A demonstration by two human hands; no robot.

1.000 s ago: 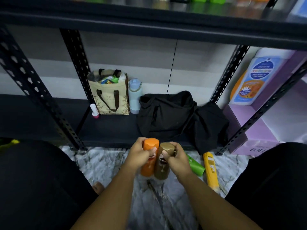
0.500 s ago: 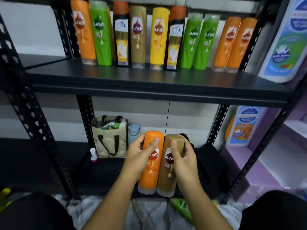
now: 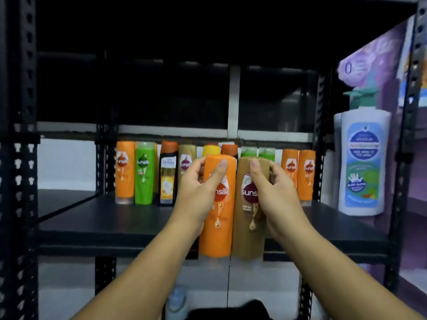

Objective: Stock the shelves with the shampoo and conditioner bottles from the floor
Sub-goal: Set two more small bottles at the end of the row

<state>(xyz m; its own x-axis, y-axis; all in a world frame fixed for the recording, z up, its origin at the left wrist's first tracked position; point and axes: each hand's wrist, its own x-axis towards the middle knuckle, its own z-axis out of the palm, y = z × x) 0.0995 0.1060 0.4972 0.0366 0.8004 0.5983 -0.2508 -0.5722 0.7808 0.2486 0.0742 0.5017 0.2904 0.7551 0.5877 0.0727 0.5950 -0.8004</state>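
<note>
With both bottles raised before the shelf (image 3: 138, 218), I hold them upright.
My left hand (image 3: 196, 199) grips the orange bottle (image 3: 217, 227); my right hand (image 3: 277, 199) grips the brown bottle (image 3: 245, 232).

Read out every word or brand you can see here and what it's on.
"nsilk": orange bottle in the left hand, thumb covers the start.
"suns": brown bottle in the right hand, rest covered.
"sunsilk": green bottle on the shelf.
"Shayla": black bottle right of it.
White pump bottle: label too blurred.

Bottle row (image 3: 143, 174) at shelf (image 3: 104, 218) back, pump bottle (image 3: 362, 162) seemingly beyond right post (image 3: 321, 135)
</note>
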